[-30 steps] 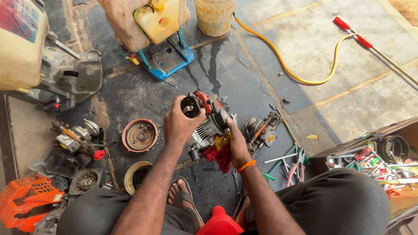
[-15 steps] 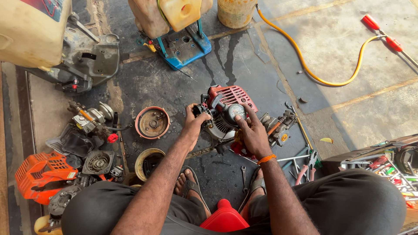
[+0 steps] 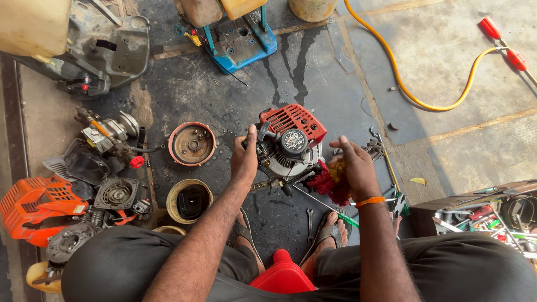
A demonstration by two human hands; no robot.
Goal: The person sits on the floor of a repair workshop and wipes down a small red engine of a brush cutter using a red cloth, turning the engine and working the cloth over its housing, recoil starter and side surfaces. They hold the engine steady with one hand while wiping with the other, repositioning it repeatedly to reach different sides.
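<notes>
The oil-stained dark concrete floor [image 3: 335,72] is wet and streaked at the far side. On it, in the middle just beyond the person's sandalled feet, stands the small engine with a red ribbed plastic cover [image 3: 291,140], with a round black cap and pale cast-metal body below it.

The work in hand looks like steadying and wiping that engine. The left hand [image 3: 244,159] is clasped on its left side, thumb raised. The right hand [image 3: 355,168] is curled around a frayed red and yellow cloth rag [image 3: 330,182] that touches the engine's near right side. The casing is greasy and ridged, so any turning of it would call for a firm left-hand hold while the soft rag works into the fins.

At the near left lies an orange moulded plastic housing [image 3: 33,207]. A glossy yellow rubber hose [image 3: 414,95] curves across the far right. Left of the engine sits a round rusty metal cup with an orange rim [image 3: 192,144]. Between the feet lies a small steel spanner [image 3: 309,218], and just right of it is a green-handled screwdriver [image 3: 344,219].
</notes>
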